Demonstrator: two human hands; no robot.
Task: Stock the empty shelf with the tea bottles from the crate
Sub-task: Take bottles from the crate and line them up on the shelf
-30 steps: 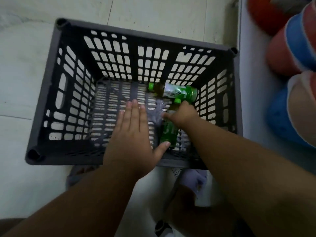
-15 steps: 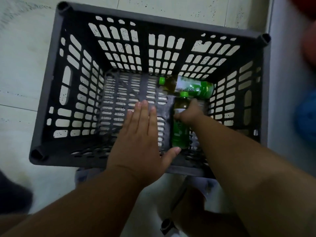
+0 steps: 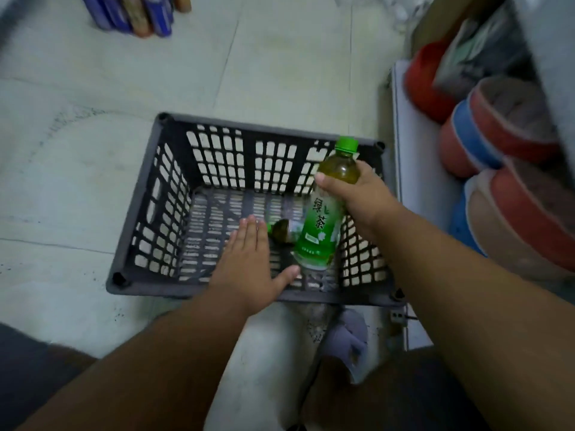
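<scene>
Grey plastic crate (image 3: 149,194), lattice-walled, sits on a pale tiled floor (image 3: 93,88); one view only, from the head, looking down.

Right hand (image 3: 357,194) grips a green tea bottle (image 3: 323,219) round its shoulder, thumb across the near side, fingers curled behind. Bottle is lifted clear of the crate floor, roughly upright, green cap (image 3: 347,144) tilted toward 1 o'clock, base toward 7 o'clock.

Left hand (image 3: 249,269) hovers flat over the crate's near side, fingers straight and pressed together, thumb splayed toward 3 o'clock. It holds nothing. Whether the palm touches the crate floor cannot be told.

A second bottle (image 3: 281,230) lies on its side on the crate floor, just at 1 o'clock of the left fingertips, partly hidden behind the lifted bottle.

At 3 o'clock of the crate: a white ledge (image 3: 413,181) with stacked red and blue tubs (image 3: 497,129). At 11 o'clock, far off, a cluster of dark blue bottles (image 3: 133,14). The shelf to be stocked cannot be identified.

Handling, as judged: bottle looks full, so moderately heavy; thin plastic, gives a little under squeeze; smooth label may slip. Best hold is the shoulder or mid-body, not the cap.
</scene>
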